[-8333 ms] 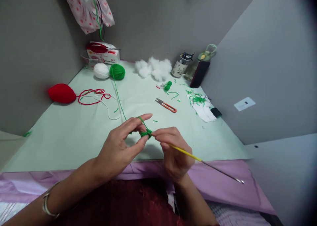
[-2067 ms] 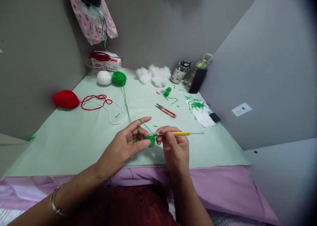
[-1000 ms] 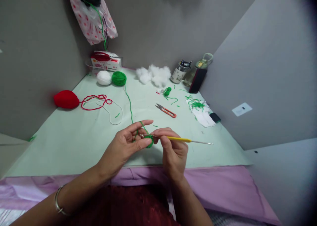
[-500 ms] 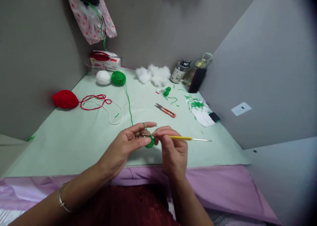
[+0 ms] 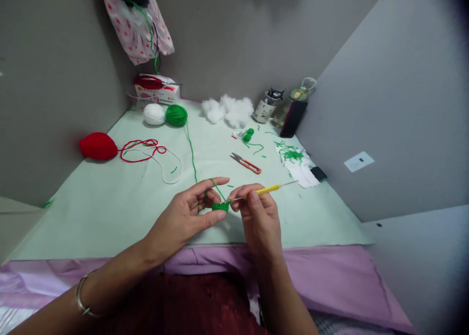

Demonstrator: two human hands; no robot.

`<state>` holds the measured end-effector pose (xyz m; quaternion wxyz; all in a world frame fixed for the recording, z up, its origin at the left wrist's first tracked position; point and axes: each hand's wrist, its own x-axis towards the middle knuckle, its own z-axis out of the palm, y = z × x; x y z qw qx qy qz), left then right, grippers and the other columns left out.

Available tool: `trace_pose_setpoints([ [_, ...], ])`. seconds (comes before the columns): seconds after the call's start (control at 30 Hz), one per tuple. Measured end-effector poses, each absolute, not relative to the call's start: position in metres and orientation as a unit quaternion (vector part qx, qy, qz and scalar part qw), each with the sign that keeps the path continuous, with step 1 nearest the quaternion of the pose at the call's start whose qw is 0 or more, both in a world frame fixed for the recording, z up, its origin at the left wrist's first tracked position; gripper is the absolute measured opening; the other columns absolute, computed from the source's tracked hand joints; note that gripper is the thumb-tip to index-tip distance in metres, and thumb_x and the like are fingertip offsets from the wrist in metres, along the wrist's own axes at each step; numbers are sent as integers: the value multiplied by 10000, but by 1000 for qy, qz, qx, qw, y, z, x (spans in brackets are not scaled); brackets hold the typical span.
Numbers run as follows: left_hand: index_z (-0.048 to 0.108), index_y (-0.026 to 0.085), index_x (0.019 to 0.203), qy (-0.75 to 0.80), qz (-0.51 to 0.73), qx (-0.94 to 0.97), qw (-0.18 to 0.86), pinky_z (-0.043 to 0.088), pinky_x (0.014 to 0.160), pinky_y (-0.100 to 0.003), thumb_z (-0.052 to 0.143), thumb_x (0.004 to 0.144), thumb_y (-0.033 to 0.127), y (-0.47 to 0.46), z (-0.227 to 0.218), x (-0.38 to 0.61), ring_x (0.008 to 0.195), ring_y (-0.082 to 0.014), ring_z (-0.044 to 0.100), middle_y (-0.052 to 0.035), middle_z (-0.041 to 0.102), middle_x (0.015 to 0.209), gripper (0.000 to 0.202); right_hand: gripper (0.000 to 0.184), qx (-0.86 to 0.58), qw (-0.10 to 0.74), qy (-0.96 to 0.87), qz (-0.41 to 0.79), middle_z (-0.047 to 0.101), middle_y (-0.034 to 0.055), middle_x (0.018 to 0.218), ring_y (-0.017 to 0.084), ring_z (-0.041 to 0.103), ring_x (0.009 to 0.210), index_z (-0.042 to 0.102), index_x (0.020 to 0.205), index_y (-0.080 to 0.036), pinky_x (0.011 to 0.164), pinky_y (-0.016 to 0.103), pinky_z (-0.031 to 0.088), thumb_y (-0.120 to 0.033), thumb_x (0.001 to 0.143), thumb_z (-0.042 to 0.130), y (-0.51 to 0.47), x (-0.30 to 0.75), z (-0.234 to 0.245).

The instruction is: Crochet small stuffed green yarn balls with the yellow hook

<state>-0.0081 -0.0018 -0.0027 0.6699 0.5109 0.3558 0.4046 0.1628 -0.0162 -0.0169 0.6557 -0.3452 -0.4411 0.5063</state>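
Note:
Between thumb and fingers, my left hand (image 5: 183, 215) grips a small green crochet piece (image 5: 220, 207). Green yarn wraps its fingers and runs over the raised index finger down to the piece. My right hand (image 5: 260, 217) is closed round a crochet hook (image 5: 269, 189) with a yellow handle, whose metal tip meets the piece's upper right edge. The other thin metal end points up and to the right. A strand leads from the left hand back to a green yarn ball (image 5: 176, 115).
Orange-handled thread snips (image 5: 246, 164) lie beyond my hands. Farther back are white stuffing (image 5: 229, 111), a white yarn ball (image 5: 154, 114), a pen holder (image 5: 264, 109) and a bottle (image 5: 300, 93). Red yarn (image 5: 98, 146) sits left; green scraps (image 5: 293, 154) lie on white tissue at right.
The hook has swung so its far end points higher, and its tip has shifted right along the green piece. The piece has tilted, showing its stitched side. My right hand has moved slightly right.

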Motion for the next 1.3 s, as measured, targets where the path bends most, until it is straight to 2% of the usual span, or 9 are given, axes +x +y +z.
trace_pose_setpoints([
  [0.3,689,246,1337,402,404,576,586,464,927,-354,770,822,233,-3,4,-7,914,-187,604,-5,638,898,521,206,-358,621,-568,404,719,29,879,147,648,805,720,938,-221,753,304,525,-262,1037,544,-23,171,-15],
  [0.43,721,233,1275,406,433,650,474,458,951,-348,719,853,187,-1,2,-5,928,-195,626,-6,637,875,425,193,-373,560,-703,231,733,50,941,170,684,915,691,1021,-221,816,340,552,-130,1019,521,-30,170,-10],
  [0.53,743,239,1231,392,436,688,428,463,922,-332,690,864,153,-1,-1,-6,903,-188,621,-14,647,911,381,232,-365,500,-782,76,742,89,995,193,681,919,660,1128,-213,776,360,568,-79,983,539,-33,168,-14],
  [0.63,711,250,1306,394,434,654,477,459,918,-322,691,894,194,-2,-3,-7,916,-186,607,-14,645,938,416,312,-362,495,-789,-43,751,100,1033,208,685,903,657,1217,-240,733,367,586,-81,967,559,-33,165,-23],
  [0.8,600,266,1450,333,416,477,699,457,831,-289,785,870,319,-4,-1,-6,850,-159,579,9,623,896,611,506,-397,491,-762,-143,753,78,1117,236,708,1003,663,1333,-325,803,389,617,-60,902,673,-37,161,-35],
  [0.87,603,256,1449,300,384,411,771,439,784,-277,811,844,329,-2,1,-7,791,-144,544,14,607,854,644,509,-386,532,-746,-110,752,66,1121,227,705,1001,676,1325,-346,793,379,616,-60,904,677,-37,160,-36],
  [0.97,657,229,1396,287,362,360,810,410,753,-264,835,809,314,2,3,-9,767,-135,487,14,575,829,619,348,-375,602,-702,62,757,56,1049,214,700,948,726,1217,-331,767,387,596,-117,977,593,-36,162,-30],
  [1.13,705,247,1336,313,395,413,759,374,731,-259,806,825,278,3,3,-8,770,-134,451,25,530,828,521,203,-351,681,-547,336,711,35,837,163,630,720,742,934,-241,667,330,538,-232,1018,558,-28,164,-19],
  [1.3,663,297,1387,330,415,443,723,401,867,-293,847,802,265,-2,0,-2,879,-150,521,26,560,895,614,174,-325,681,-508,415,663,14,797,138,607,702,741,896,-227,676,298,517,-288,997,613,-22,160,-19],
])
